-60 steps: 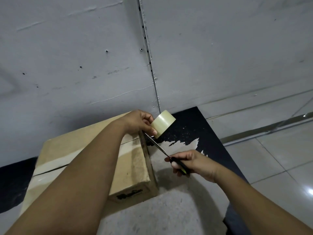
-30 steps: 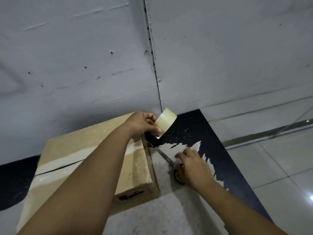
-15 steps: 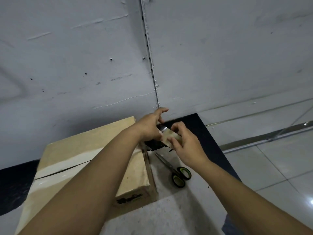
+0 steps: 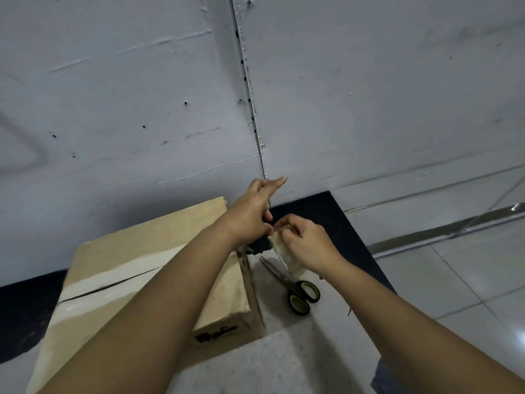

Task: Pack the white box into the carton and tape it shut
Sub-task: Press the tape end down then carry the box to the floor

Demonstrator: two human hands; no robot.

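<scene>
Right now my fingers [image 4: 279, 227] are pinched together on the tape roll [image 4: 287, 251], the right hand [image 4: 308, 245] wrapped round it, the left hand [image 4: 252, 220] picking at its edge with the forefinger sticking out. Whether I have the loose end I cannot tell. If the end slips, it could stick back flat and cost me time, or tear off in a sliver. The roll hangs just past the far right corner of the carton [image 4: 159, 280], which sits shut on the counter [image 4: 270, 365] with a pale strip along its seam; the white box is not visible, presumably inside. The scissors [image 4: 295, 288] lie just beside the carton, under my hands, so a dropped roll could knock them off the edge.
</scene>
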